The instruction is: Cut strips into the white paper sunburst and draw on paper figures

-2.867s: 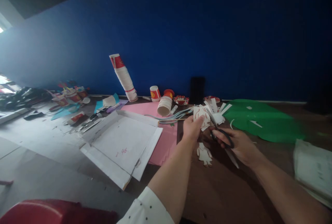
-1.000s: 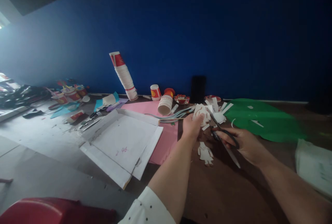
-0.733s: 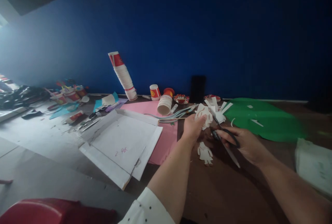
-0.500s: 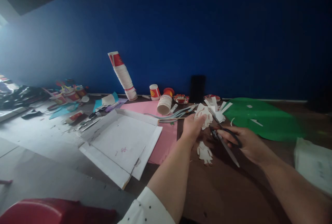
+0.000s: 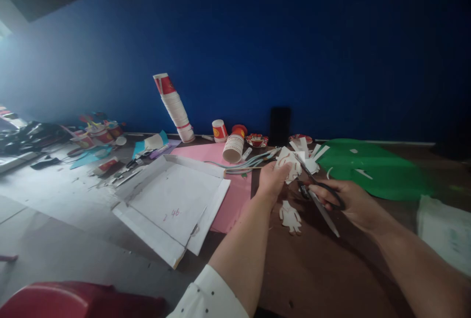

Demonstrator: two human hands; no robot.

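My left hand is closed on a white paper cutout with curved brown-red outlines, the thumb lying on top of it. In my right hand is a pair of scissors with dark handles, my fingers wrapped round them. One scissor blade reaches up to the right edge of the cutout. Below my hands, a second white paper cutout, shaped like a small figure, lies flat on the brown table. A silvery blade lies just under my right hand; what it belongs to is partly hidden.
A white box lid lies on pink paper to the left. Behind stand a leaning stack of paper cups, a lying cup stack and a dark phone-like slab. Green paper lies right, a red stool lower left.
My left hand and the cutout have shifted very slightly. Both hands keep their hold, and everything else lies as before.
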